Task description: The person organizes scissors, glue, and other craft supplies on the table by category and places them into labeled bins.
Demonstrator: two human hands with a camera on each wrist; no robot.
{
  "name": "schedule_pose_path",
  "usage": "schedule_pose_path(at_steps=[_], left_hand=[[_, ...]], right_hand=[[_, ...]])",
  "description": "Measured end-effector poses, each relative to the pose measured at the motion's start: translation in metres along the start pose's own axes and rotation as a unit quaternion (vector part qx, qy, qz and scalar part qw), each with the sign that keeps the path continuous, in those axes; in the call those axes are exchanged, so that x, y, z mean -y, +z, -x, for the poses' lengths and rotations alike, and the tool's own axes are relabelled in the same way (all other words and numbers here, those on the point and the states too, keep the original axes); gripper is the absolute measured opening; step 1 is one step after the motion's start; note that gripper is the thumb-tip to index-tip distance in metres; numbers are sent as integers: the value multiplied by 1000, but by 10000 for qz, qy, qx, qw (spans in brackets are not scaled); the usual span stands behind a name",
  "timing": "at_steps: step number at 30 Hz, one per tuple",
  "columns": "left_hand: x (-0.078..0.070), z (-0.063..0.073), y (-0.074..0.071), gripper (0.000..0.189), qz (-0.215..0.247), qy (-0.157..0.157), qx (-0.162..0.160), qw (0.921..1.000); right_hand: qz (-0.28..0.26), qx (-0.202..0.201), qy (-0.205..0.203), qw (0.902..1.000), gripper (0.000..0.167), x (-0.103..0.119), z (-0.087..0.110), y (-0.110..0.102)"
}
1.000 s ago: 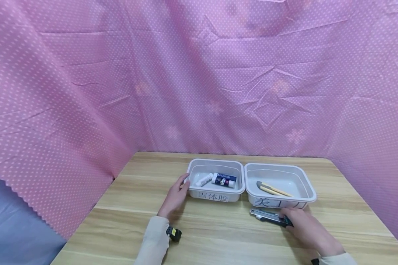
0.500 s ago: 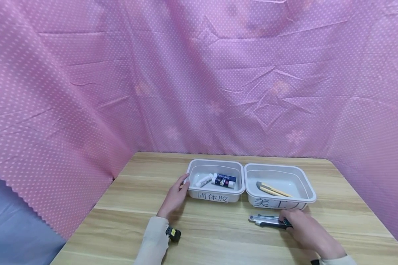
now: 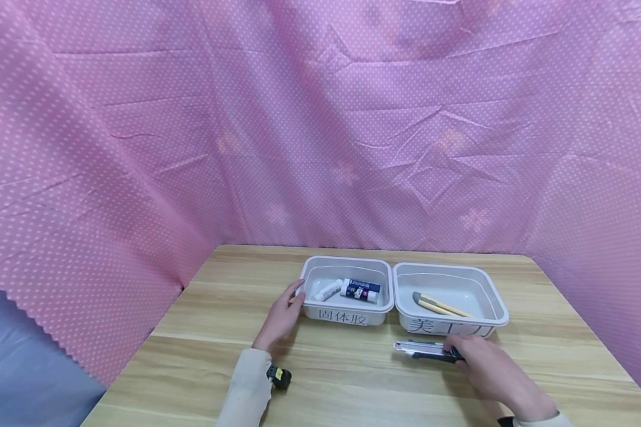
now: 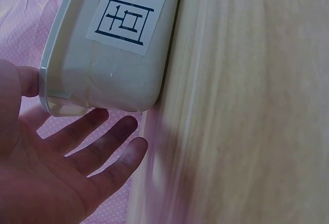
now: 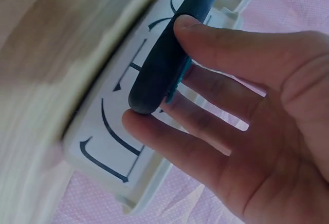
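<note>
My right hand [image 3: 483, 363] pinches a box cutter [image 3: 424, 349] by its handle end, between thumb and fingers. Its silver and black front points left over the table, in front of the right tub [image 3: 504, 308]. In the right wrist view the dark handle [image 5: 159, 62], with a teal piece along its side, overlaps that tub's label. My left hand [image 3: 283, 317] touches the left end of the left tub [image 3: 376, 317], fingers loosely extended at the rim in the left wrist view. Two yellow box cutters [image 3: 440, 305] lie in the right tub; several glue sticks [image 3: 360, 290] lie in the left one.
The two white labelled tubs stand side by side on a wood-grain table [image 3: 342, 379]. A pink dotted cloth [image 3: 352, 148] hangs behind and at both sides. A small black camera [image 3: 280, 378] is strapped at my left wrist.
My right hand has shifted slightly left with the box cutter, which first came a little nearer me, then moved back and left. My left hand and the tubs have stayed in place.
</note>
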State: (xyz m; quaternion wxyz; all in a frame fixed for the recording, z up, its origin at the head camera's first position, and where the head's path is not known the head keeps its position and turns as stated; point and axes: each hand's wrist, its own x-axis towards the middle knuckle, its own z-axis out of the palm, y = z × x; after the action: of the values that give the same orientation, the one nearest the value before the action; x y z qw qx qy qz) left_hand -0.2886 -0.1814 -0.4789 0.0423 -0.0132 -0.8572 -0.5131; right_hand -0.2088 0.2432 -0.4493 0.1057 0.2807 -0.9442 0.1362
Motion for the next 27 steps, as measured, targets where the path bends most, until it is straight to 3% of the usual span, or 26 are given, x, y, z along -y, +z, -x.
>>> schedule_pose_path(at_steps=[5,9,18,27], left_hand=[[-2,1,0,50,0,53,-37,10000],[-3,1,1,48,-25,208,-108,9997],[-1,1,1,49,10,165,-76,9998],[-1,1,1,49,26,168,-70,9998]], right_hand=[[84,-140,56,9999,36,3,-3,-10],[124,-327,-161,9993,37,2,-8,-17],[-1,-627,-634,9960,41,0,-16,-31],[149,-678,-459,9965,37,3,-28,-53]])
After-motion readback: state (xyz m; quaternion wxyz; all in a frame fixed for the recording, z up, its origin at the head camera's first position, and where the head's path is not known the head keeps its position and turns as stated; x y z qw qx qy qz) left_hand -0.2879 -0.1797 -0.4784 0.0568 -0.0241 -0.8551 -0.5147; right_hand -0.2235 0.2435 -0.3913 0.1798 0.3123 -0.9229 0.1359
